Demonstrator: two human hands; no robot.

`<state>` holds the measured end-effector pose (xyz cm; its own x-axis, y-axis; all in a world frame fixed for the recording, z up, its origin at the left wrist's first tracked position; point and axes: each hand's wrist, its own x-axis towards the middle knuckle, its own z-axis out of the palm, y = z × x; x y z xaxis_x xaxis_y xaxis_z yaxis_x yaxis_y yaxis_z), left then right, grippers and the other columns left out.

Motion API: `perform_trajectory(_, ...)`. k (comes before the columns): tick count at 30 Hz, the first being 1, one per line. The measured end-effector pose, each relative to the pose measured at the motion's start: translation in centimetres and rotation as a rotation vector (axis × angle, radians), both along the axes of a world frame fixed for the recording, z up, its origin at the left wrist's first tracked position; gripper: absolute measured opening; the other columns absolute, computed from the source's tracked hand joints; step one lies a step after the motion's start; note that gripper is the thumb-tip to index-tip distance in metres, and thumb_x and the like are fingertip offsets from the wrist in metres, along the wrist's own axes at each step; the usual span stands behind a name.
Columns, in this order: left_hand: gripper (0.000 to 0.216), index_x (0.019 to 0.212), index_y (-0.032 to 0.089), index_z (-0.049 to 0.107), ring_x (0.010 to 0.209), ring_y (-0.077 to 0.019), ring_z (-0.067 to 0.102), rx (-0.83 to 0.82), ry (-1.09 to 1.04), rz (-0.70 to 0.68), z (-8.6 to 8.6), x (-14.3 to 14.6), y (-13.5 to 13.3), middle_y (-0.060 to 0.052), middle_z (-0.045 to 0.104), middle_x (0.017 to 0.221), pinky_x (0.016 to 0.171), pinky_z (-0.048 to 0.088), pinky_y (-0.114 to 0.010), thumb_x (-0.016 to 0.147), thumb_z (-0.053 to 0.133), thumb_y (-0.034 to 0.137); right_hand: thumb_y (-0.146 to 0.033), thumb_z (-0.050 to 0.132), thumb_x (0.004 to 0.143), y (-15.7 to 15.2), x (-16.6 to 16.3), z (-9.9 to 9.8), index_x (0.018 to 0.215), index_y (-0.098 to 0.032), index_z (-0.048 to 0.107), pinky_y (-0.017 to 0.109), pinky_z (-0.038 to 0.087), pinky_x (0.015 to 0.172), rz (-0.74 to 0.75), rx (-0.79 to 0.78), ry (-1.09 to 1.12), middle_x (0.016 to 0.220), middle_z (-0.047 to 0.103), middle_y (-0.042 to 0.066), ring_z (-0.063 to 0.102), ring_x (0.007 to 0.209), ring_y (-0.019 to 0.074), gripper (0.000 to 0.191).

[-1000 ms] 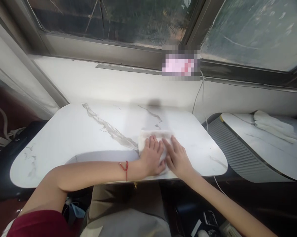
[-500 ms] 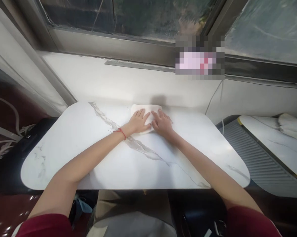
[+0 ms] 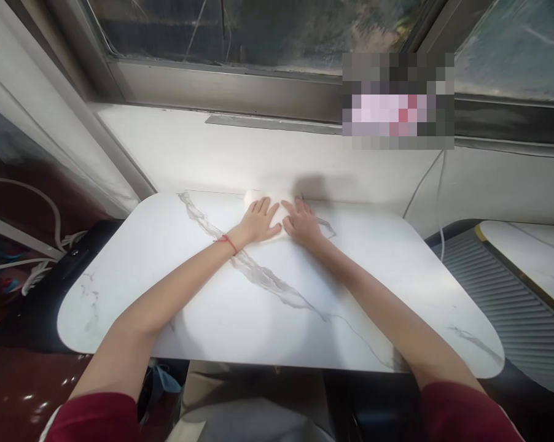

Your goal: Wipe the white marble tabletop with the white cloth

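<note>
Pressing cloth point(image 3: 278, 217) onto tabletop point(image 3: 258, 325)

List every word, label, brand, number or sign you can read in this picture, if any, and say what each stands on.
Readable text: none.
Pixelated patch at the window frame: pink and red blocks; any writing there cannot be read.
White cloth under the left hand and right hand: no lettering visible.
Tabletop: grey veining, no lettering visible.
</note>
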<state>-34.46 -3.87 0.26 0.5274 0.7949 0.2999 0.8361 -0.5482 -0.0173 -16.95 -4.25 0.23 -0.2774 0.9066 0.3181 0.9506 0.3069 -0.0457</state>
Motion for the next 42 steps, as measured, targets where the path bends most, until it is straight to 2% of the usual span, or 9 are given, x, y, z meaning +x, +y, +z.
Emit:
perform_trajectory(5, 0.064, 0.153, 0.006, 0.040, 0.150, -0.0362, 0.034, -0.035, 0.040, 0.022, 0.9, 0.1, -1.0, -0.026, 0.038, 0.160, 0.120, 0.028, -0.052, 0.098, 0.046, 0.038, -0.021, 0.034, 0.096, -1.6, -0.6, 1.6, 0.150, -0.012, 0.048, 0.046, 0.044, 0.095, -0.009, -0.049, -0.117, 0.148, 0.048, 0.027, 0.054, 0.121, 0.0365, 0.056)
perform_trajectory(9, 0.064, 0.153, 0.004, 0.039, 0.150, -0.0384, 0.034, -0.045, 0.063, -0.018, 1.3, -0.1, -3.9, -0.029, 0.038, 0.159, 0.119, 0.029, -0.055, 0.099, 0.045, 0.037, -0.025, 0.035, 0.099, -4.7, -1.3, 3.2, 0.148, -0.004, 0.047, 0.049, 0.045, 0.092, -0.043, -0.120, -0.264, 0.146, 0.049, 0.035, 0.058, 0.119, 0.0415, 0.055)
perform_trajectory(17, 0.066, 0.154, 0.005, 0.038, 0.151, -0.0384, 0.033, -0.091, 0.107, -0.160, 2.3, -4.1, -16.0, -0.027, 0.038, 0.159, 0.120, 0.032, -0.054, 0.101, 0.041, 0.044, -0.028, 0.053, 0.092, -16.4, -5.4, 3.2, 0.141, 0.003, 0.054, 0.058, 0.049, 0.084, 0.064, -0.184, -0.406, 0.135, 0.059, 0.036, 0.059, 0.119, 0.0513, 0.059)
perform_trajectory(21, 0.061, 0.153, 0.010, 0.042, 0.151, -0.0336, 0.035, -0.094, 0.122, -0.127, 3.3, -7.6, -22.4, -0.021, 0.041, 0.160, 0.120, 0.037, -0.048, 0.102, 0.039, 0.043, -0.025, 0.053, 0.092, -22.0, -6.8, 3.0, 0.143, 0.003, 0.053, 0.057, 0.049, 0.087, 0.244, -0.073, -0.439, 0.124, 0.066, 0.034, 0.064, 0.113, 0.0462, 0.059)
perform_trajectory(25, 0.053, 0.152, 0.020, 0.046, 0.150, -0.0257, 0.038, -0.090, 0.094, -0.072, 3.9, -10.4, -25.0, -0.011, 0.045, 0.160, 0.118, 0.042, -0.044, 0.105, 0.033, 0.040, -0.034, 0.048, 0.099, -23.4, -6.8, 4.1, 0.146, -0.009, 0.053, 0.050, 0.051, 0.086, 0.425, -0.009, -0.353, 0.108, 0.072, 0.025, 0.066, 0.102, 0.0369, 0.054)
perform_trajectory(28, 0.052, 0.150, 0.018, 0.049, 0.150, -0.0259, 0.039, -0.097, 0.107, -0.007, 3.7, -11.7, -24.0, -0.012, 0.044, 0.160, 0.118, 0.041, -0.044, 0.105, 0.030, 0.040, -0.040, 0.043, 0.103, -21.9, -7.1, 4.5, 0.151, -0.016, 0.049, 0.046, 0.050, 0.085, 0.412, 0.031, -0.378, 0.120, 0.069, 0.022, 0.063, 0.109, 0.0343, 0.054)
perform_trajectory(31, 0.052, 0.149, 0.017, 0.048, 0.149, -0.0272, 0.040, -0.087, 0.110, 0.069, 3.2, -12.3, -21.4, -0.014, 0.045, 0.159, 0.119, 0.039, -0.047, 0.105, 0.030, 0.039, -0.041, 0.038, 0.106, -19.4, -8.1, 3.9, 0.155, -0.015, 0.042, 0.045, 0.047, 0.089, 0.394, 0.039, -0.336, 0.136, 0.061, 0.025, 0.059, 0.119, 0.0353, 0.055)
perform_trajectory(35, 0.052, 0.145, 0.010, 0.051, 0.148, -0.0323, 0.040, -0.087, 0.158, 0.157, 3.0, -11.6, -16.2, -0.019, 0.046, 0.157, 0.119, 0.037, -0.050, 0.100, 0.034, 0.029, -0.035, 0.029, 0.107, -15.3, -10.4, 3.1, 0.156, -0.009, 0.037, 0.047, 0.043, 0.094, 0.342, 0.001, -0.317, 0.140, 0.055, 0.031, 0.057, 0.122, 0.0370, 0.056)
perform_trajectory(42, 0.052, 0.143, 0.002, 0.050, 0.148, -0.0391, 0.038, -0.124, 0.198, 0.289, 3.5, -9.2, -6.9, -0.028, 0.041, 0.157, 0.117, 0.035, -0.054, 0.095, 0.041, 0.020, -0.023, 0.024, 0.106, -7.9, -13.1, 3.6, 0.154, 0.001, 0.037, 0.047, 0.040, 0.093, 0.200, -0.040, -0.345, 0.138, 0.053, 0.039, 0.057, 0.121, 0.0392, 0.055)
